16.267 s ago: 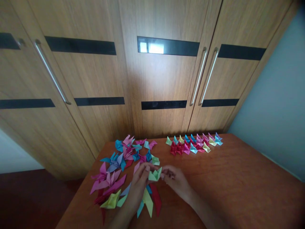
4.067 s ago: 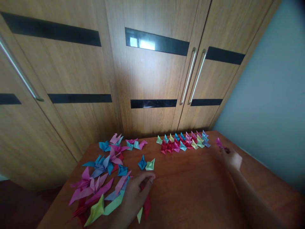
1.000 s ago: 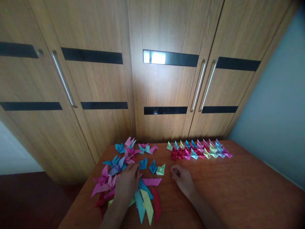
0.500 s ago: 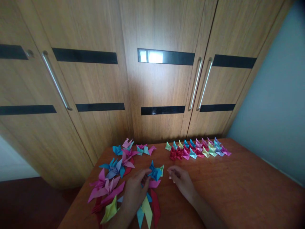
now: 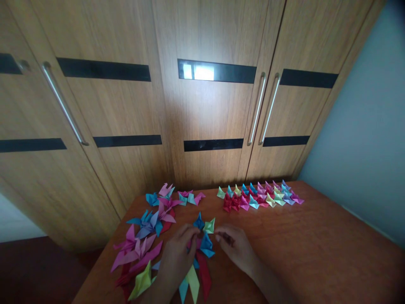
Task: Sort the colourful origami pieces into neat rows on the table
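My left hand [image 5: 180, 251] is closed with curled fingers over the front pile of folded paper. A pink paper piece [image 5: 198, 243] shows beside its thumb; I cannot tell whether it is gripped. Past those fingertips stands a blue origami piece [image 5: 198, 221], with a yellow-green origami piece [image 5: 209, 226] just right of it. Another blue origami piece [image 5: 207, 244] lies tilted between the hands. My right hand [image 5: 236, 247] has its fingers drawn together, close to the yellow-green piece. Whatever it may hold is hidden.
Colourful origami pieces [image 5: 139, 249] are heaped along the left of the wooden table [image 5: 300, 257]. Rows of small folded pieces [image 5: 261, 196] stand at the back right. A wooden wardrobe [image 5: 211, 109] rises behind the table, and a bluish wall [image 5: 357, 152] is at right.
My right hand has moved left, closer to my left hand. The blue paper by my left fingers now shows as two separate pieces, one lower, and the yellow-green piece is in fuller view.
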The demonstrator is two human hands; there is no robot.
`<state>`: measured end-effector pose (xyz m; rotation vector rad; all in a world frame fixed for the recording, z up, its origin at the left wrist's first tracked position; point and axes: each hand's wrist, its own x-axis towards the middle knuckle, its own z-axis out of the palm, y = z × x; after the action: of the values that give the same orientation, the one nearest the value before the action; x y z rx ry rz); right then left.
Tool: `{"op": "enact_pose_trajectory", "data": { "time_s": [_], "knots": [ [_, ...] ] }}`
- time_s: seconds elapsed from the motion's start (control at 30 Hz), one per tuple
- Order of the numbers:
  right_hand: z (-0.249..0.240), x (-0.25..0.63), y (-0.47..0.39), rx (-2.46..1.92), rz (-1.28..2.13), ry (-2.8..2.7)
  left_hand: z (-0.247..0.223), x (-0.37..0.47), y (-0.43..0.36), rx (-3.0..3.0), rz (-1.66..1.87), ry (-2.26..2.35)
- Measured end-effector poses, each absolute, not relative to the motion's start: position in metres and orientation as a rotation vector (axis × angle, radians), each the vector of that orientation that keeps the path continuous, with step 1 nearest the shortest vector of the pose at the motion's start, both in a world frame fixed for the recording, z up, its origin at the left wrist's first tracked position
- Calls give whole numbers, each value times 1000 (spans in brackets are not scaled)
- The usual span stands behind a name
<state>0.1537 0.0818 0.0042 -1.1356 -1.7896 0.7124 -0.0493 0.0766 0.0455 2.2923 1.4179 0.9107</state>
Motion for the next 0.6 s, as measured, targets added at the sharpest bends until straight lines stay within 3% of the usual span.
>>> {"op": "enact_pose_trajectory", "data": {
  "time_s": [0.37, 0.6],
  "knots": [
    [2, 156, 83, -1200, 693, -1878, 42, -35, 67, 2372, 688, 1291],
    [4, 153, 74, -1178, 738, -2027, 36, -38, 72, 2304, 731, 1390]
  ]
}}
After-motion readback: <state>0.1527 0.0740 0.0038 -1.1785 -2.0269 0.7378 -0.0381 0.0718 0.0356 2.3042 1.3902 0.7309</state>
